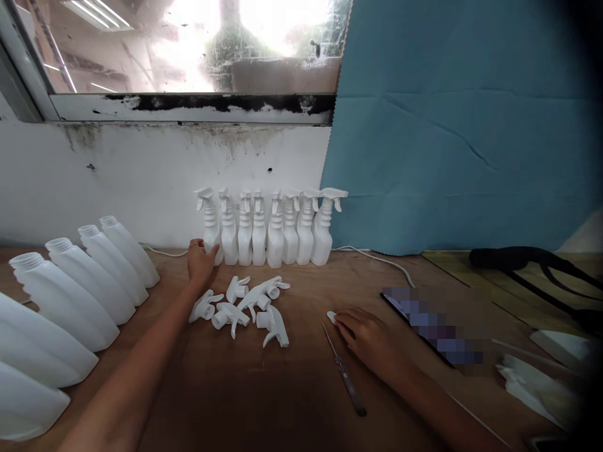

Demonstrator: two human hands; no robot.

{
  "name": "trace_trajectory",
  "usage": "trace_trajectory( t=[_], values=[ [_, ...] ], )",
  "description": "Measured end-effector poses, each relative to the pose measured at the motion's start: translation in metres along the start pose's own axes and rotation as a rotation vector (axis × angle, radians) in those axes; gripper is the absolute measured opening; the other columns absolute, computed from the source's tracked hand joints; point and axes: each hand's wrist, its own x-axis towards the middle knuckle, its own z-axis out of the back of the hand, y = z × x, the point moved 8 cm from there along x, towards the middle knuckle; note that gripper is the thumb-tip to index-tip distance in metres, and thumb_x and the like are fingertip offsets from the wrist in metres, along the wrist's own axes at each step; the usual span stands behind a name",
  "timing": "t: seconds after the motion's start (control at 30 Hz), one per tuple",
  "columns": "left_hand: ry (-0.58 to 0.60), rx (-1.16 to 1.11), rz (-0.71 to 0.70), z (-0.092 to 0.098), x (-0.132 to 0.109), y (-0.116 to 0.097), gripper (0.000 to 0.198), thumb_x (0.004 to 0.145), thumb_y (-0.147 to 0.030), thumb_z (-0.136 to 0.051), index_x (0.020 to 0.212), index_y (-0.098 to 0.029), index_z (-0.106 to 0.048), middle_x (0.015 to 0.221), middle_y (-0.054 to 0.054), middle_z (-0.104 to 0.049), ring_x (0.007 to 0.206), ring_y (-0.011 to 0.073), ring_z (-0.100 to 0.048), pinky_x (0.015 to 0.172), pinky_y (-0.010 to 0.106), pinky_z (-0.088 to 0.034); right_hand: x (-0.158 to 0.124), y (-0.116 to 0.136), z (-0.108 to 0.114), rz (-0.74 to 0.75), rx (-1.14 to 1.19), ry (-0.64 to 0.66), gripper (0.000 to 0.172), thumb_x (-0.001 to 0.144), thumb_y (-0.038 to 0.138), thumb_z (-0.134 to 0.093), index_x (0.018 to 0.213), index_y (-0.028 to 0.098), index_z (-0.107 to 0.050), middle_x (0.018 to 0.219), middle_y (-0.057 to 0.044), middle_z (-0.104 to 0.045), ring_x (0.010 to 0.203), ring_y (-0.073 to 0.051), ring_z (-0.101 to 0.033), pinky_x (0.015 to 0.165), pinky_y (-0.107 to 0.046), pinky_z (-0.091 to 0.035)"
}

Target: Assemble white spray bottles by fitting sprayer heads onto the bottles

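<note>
At the left end of a row of white spray bottles, my left hand (pixel 201 262) grips the base of the leftmost spray bottle (pixel 210 229), thumb across its front. The other fingers are partly hidden. My right hand (pixel 370 339) rests low over the table, fingers drawn together at a small white piece (pixel 331 317) whose exact kind I cannot make out. Just left of that hand lies a thin screwdriver-like tool (pixel 346 380) with a clear handle. Several loose white trigger sprayer heads (pixel 230 315) are scattered between my hands.
Several white bottles without tops (pixel 75 285) stand along the left side. A phone (pixel 433 329) lies right of my right hand, near a white cable (pixel 386 258). Black straps (pixel 522 260) and white items (pixel 532 389) are at the right. A wall and blue sheet (pixel 452 157) rise behind.
</note>
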Motion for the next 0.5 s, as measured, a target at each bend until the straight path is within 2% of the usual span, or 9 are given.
trace_trajectory(
  t=[0.17,0.3,0.37,0.4,0.47,0.5],
  values=[
    [0.067,-0.031,-0.070,-0.009,-0.003,-0.006,0.034,0.094,-0.034,-0.060,0.122,-0.016,-0.057,0.118,0.009,-0.062,0.098,0.0206,-0.065,0.083,0.040,-0.057,-0.001,0.000,-0.001,0.024,-0.030,-0.015,0.027,0.091,0.010,-0.047,0.089,0.021,-0.071,0.086,-0.007,-0.076,0.079,-0.022,-0.070,0.073,-0.034,-0.054],
    [0.044,-0.006,-0.166,0.004,-0.017,-0.023,0.036,0.094,-0.034,-0.060,0.125,-0.017,-0.055,0.124,0.010,-0.059,0.105,0.0230,-0.062,0.087,0.044,-0.055,-0.003,-0.001,-0.006,0.024,-0.092,-0.029,0.026,0.090,0.009,-0.045,0.084,0.019,-0.069,0.082,-0.009,-0.074,0.073,-0.025,-0.068,0.068,-0.037,-0.051],
    [0.082,0.012,-0.279,0.012,-0.038,-0.043,0.035,0.095,-0.034,-0.058,0.125,-0.016,-0.054,0.125,0.010,-0.058,0.106,0.0236,-0.061,0.090,0.045,-0.053,-0.004,-0.001,-0.008,0.029,-0.113,-0.033,0.026,0.090,0.009,-0.045,0.081,0.019,-0.067,0.080,-0.009,-0.073,0.070,-0.025,-0.066,0.066,-0.038,-0.049],
    [0.140,0.018,-0.362,0.014,-0.054,-0.057,0.032,0.096,-0.033,-0.057,0.123,-0.016,-0.055,0.122,0.009,-0.059,0.105,0.0230,-0.061,0.089,0.044,-0.053,-0.004,-0.001,-0.008,0.035,-0.117,-0.035,0.026,0.091,0.009,-0.045,0.080,0.019,-0.067,0.079,-0.009,-0.072,0.069,-0.025,-0.066,0.066,-0.037,-0.048],
    [0.335,0.028,-0.581,0.016,-0.098,-0.087,0.022,0.095,-0.024,-0.052,0.114,-0.016,-0.060,0.112,0.007,-0.063,0.102,0.0207,-0.062,0.091,0.040,-0.052,-0.004,0.000,-0.006,0.049,-0.114,-0.042,0.027,0.093,0.011,-0.044,0.080,0.020,-0.067,0.080,-0.009,-0.072,0.069,-0.024,-0.066,0.066,-0.037,-0.047],
    [0.456,0.037,-0.711,0.016,-0.125,-0.101,0.021,0.089,-0.022,-0.058,0.110,-0.020,-0.062,0.114,0.005,-0.064,0.107,0.0204,-0.060,0.096,0.037,-0.050,-0.004,0.002,-0.003,0.056,-0.110,-0.048,0.027,0.094,0.012,-0.044,0.082,0.020,-0.067,0.081,-0.008,-0.072,0.070,-0.024,-0.066,0.066,-0.036,-0.047]
  ],
)
